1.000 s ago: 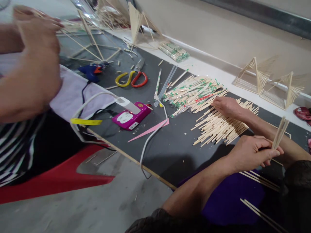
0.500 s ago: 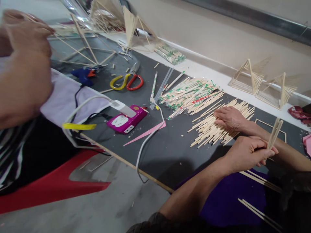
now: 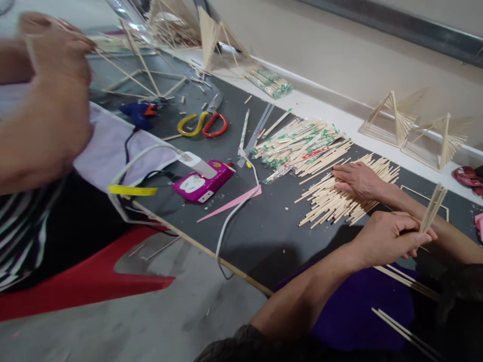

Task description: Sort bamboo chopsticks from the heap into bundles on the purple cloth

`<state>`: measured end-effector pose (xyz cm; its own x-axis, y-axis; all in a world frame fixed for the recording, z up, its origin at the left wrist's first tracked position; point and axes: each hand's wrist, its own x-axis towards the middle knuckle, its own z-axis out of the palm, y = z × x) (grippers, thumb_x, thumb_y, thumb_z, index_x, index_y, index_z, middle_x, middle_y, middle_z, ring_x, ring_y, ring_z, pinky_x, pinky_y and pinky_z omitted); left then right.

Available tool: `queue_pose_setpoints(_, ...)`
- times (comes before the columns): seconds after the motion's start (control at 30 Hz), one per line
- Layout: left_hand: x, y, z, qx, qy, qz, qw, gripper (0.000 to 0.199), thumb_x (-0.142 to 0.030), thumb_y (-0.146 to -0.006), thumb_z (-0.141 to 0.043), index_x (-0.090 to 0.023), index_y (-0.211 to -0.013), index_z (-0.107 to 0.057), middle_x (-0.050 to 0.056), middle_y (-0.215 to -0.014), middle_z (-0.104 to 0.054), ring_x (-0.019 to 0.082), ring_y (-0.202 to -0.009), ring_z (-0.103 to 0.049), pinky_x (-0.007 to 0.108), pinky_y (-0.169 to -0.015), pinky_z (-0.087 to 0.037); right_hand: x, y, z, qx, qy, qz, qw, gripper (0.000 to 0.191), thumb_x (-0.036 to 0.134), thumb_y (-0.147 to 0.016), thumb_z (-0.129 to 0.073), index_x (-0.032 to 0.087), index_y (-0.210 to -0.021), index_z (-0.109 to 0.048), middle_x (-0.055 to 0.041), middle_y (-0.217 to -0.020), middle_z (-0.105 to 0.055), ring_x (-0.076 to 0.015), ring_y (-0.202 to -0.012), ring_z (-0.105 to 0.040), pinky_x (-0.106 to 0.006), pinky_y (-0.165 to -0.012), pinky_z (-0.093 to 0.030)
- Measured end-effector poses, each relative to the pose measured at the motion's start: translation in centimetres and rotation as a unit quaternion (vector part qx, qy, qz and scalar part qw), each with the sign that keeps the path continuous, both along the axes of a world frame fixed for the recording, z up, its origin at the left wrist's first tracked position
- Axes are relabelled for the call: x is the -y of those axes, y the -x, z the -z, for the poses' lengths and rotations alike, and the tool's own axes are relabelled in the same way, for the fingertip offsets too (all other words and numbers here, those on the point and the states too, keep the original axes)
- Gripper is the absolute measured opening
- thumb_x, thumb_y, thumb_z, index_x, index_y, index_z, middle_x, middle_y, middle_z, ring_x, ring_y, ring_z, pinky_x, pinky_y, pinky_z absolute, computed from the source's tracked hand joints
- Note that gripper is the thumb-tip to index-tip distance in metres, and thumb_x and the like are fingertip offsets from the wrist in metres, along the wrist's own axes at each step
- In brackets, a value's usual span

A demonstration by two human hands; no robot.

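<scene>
My left hand (image 3: 392, 236) is closed around a small bundle of wooden chopsticks (image 3: 433, 207), which stand up nearly vertical from its fingers. Beyond it, my right hand (image 3: 356, 181) lies palm down, fingers stretched out, on a spread pile of loose chopsticks (image 3: 324, 206) on the dark table. Under my left forearm, a few more chopsticks (image 3: 407, 282) rest over the purple cloth (image 3: 362, 311) on my lap. Left of the pile are chopsticks in clear wrappers with green print (image 3: 294, 146).
A co-worker's hands (image 3: 60, 50) hold a stick frame (image 3: 139, 83) at upper left. Scissors (image 3: 204, 124), a blue glue gun (image 3: 138, 114), a purple power strip (image 3: 204, 182) and its white cable lie on the table (image 3: 256, 251). Stick models (image 3: 392, 120) stand along the wall ledge.
The whole view has shifted slightly, so things sit a little farther right. My left hand keeps its bundle, and my right hand stays on the pile.
</scene>
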<state>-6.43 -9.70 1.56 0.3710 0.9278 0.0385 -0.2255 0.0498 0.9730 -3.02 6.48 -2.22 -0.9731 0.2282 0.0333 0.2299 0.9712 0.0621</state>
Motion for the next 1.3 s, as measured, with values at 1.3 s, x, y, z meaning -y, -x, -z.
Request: queue_pose_setpoints(1.3, 0.1, 0.1, -0.3, 0.013, 0.009, 0.006, 1.0, 0.023, -0.03, -0.091, -0.061, -0.015, -0.102, -0.075, 0.004, -0.099, -0.067, 0.004, -0.062, -0.059, 0.016, -0.062, -0.054, -2.0, 3.8, -3.3, 0.123, -0.006, 0.082, 0.989, 0.032, 0.017, -0.093, -0.046, 0.023, -0.109, -0.074, -0.0079, -0.11, -0.071, -0.0192, -0.09, -0.064, -0.029, -0.06, -0.032)
